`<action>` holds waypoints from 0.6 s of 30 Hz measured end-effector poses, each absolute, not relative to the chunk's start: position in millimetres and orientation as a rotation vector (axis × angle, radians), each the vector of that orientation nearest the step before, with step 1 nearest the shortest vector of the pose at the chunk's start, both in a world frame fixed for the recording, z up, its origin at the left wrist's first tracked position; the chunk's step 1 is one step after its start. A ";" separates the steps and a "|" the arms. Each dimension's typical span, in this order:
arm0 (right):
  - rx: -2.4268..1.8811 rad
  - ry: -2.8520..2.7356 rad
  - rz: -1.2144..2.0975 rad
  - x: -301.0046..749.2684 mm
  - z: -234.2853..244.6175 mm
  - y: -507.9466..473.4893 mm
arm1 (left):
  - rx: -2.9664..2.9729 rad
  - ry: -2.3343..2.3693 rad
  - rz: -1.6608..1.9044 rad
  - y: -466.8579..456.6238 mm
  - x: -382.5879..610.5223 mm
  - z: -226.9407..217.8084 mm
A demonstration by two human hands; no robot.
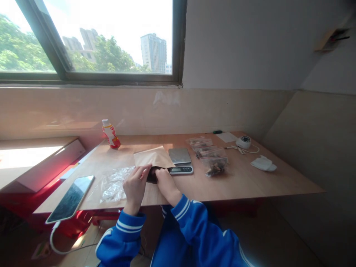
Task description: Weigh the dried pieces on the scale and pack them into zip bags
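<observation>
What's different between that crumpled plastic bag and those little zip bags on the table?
The crumpled clear plastic bag lies wrinkled and shows no contents, while the zip bags hold dark pieces. The crumpled bag lies alone, whereas the zip bags overlap in a row. The crumpled bag sits left of the digital kitchen scale, the zip bags right of it. Both are clear plastic and rest on the wooden table top.

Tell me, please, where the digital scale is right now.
In the head view, the digital scale sits right of the kraft envelope, left of the plastic bags.
</observation>
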State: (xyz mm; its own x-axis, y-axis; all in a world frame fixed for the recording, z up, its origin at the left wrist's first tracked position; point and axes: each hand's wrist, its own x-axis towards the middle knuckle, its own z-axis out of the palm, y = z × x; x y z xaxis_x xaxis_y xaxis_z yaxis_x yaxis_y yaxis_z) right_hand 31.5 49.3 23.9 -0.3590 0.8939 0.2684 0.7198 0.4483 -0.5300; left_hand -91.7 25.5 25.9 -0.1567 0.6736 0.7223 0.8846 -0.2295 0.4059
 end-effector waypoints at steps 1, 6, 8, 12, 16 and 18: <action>-1.346 -2.191 0.423 34.5 24.4 46.4 | -1.878 -1.791 -1.339 26.0 -91.3 26.1; -1.171 -2.189 0.329 45.8 12.9 42.8 | -1.908 -1.804 -1.357 26.3 -90.8 28.1; -1.113 -2.181 0.303 50.1 8.2 44.1 | -1.921 -1.808 -1.362 26.2 -90.2 29.1; -1.022 -2.145 0.284 57.4 7.0 47.9 | -1.937 -1.834 -1.327 26.9 -88.3 31.3; -0.966 -2.079 0.269 60.1 6.6 52.7 | -1.945 -1.885 -1.299 30.1 -85.7 35.5; -0.943 -2.023 0.261 60.1 5.2 54.7 | -1.964 -1.909 -1.289 32.4 -84.0 38.5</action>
State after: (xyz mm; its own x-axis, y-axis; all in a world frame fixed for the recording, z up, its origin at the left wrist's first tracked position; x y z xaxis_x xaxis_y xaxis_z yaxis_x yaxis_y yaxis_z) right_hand 60.1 54.7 5.2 -0.3397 0.7048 0.6227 0.5240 0.6917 -0.4970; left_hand -84.0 32.4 38.5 -0.1545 0.7672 0.6226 0.8643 -0.2004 0.4614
